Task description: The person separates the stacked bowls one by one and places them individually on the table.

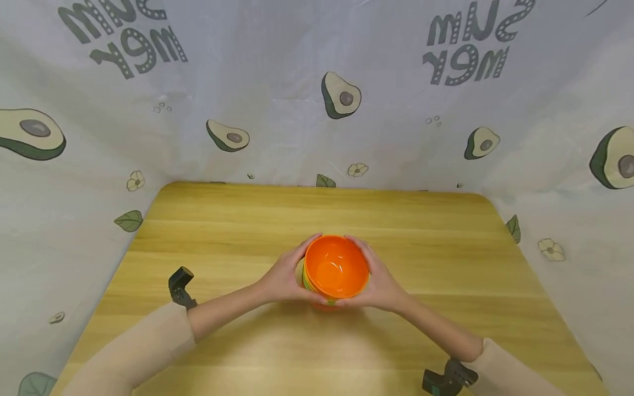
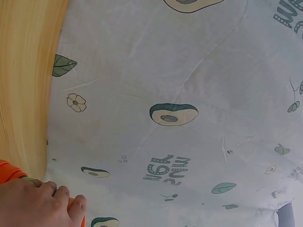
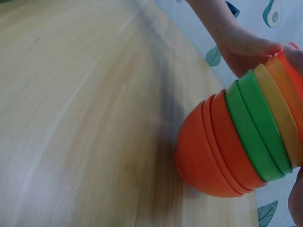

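Both hands hold a nested stack of plastic bowls point(image 1: 337, 267) at the middle of the wooden table. In the head view the top bowl's orange inside faces up. From the side, in the right wrist view, red-orange bowls point(image 3: 208, 146) sit lowest, then green bowls point(image 3: 258, 125), a yellow one point(image 3: 279, 113) and orange at the top. My left hand point(image 1: 287, 278) grips the upper stack from the left, fingers curled round it. Opposite, my right hand point(image 1: 378, 283) clasps the right side. The thumbs come close together at the near side. The stack's base is close to the tabletop.
The wooden table point(image 1: 421, 236) has rounded far corners. A pale sheet point(image 1: 277, 71) printed with avocados, leaves and lettering hangs behind it and along both sides. Dark camera mounts point(image 1: 180, 286) sit on the wrists beside beige sleeves point(image 1: 143, 346).
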The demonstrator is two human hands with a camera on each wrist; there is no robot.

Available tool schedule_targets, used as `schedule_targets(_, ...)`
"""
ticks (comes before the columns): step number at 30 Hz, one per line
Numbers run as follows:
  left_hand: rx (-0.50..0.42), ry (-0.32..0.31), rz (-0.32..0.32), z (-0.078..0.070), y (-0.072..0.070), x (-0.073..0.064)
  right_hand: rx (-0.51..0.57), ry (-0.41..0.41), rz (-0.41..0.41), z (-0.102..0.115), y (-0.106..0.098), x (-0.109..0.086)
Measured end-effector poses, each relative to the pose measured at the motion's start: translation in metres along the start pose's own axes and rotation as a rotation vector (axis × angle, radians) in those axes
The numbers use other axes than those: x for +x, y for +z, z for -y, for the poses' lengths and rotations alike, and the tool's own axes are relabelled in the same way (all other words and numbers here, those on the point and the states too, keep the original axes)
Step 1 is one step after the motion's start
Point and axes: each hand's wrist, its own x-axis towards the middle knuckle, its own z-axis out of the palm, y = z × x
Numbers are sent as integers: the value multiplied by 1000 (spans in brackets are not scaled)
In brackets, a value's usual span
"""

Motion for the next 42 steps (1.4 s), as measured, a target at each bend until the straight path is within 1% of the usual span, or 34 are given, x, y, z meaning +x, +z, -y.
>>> schedule_targets(6,-3,-24,-8,-4,1,2,13,4,-5,2,-1,0)
schedule_targets(16,3,-4,-16,-3,1,1,57,-1,10,2,0,0)
schedule_targets(20,-3,5,-14,-2,1,2,67,11,12,2,0,0)
schedule_targets(26,2,-16,-9,-1,0,1,105,22,8,5,0,-1)
schedule_targets(31,3,-29,-4,-2,0,1,139,1,0,3,1,-1)
schedule_targets(36,1,-26,-4,-1,0,1,121,-23,-8,1,3,-1)
schedule_targets(42,-15,3,-10,-1,1,2,92,-47,-22,17,2,-1)
